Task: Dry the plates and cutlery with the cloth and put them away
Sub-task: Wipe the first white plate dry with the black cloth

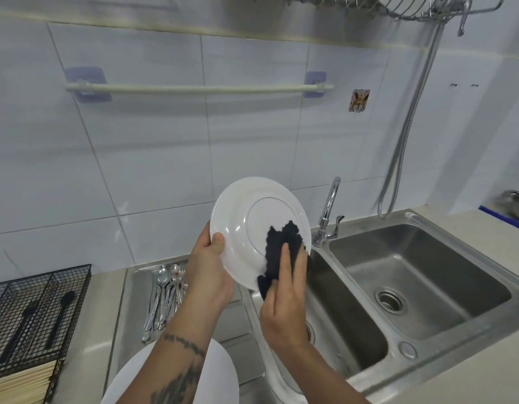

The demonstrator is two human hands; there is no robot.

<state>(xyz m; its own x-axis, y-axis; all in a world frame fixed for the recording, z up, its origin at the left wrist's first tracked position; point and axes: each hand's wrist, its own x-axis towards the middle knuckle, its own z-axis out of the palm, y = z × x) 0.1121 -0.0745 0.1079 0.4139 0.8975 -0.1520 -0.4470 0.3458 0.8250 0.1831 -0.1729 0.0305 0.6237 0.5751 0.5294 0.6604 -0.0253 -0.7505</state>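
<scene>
I hold a white plate (pixel 246 225) upright above the sink's drainboard, its underside facing me. My left hand (pixel 210 275) grips the plate's lower left rim, thumb on the near face. My right hand (pixel 284 301) presses a dark cloth (pixel 277 255) flat against the plate's lower right part with straight fingers. Several metal spoons and other cutlery (pixel 165 295) lie on the drainboard below. Another white plate (pixel 220 371) lies under my left forearm, partly hidden.
A double steel sink (pixel 456 258) with a tap (pixel 329 211) fills the right. A black wire cutlery basket (pixel 34 310) with dark utensils stands at the left on the counter. A wire dish rack (pixel 398 7) hangs overhead; a towel rail (pixel 194 88) crosses the tiled wall.
</scene>
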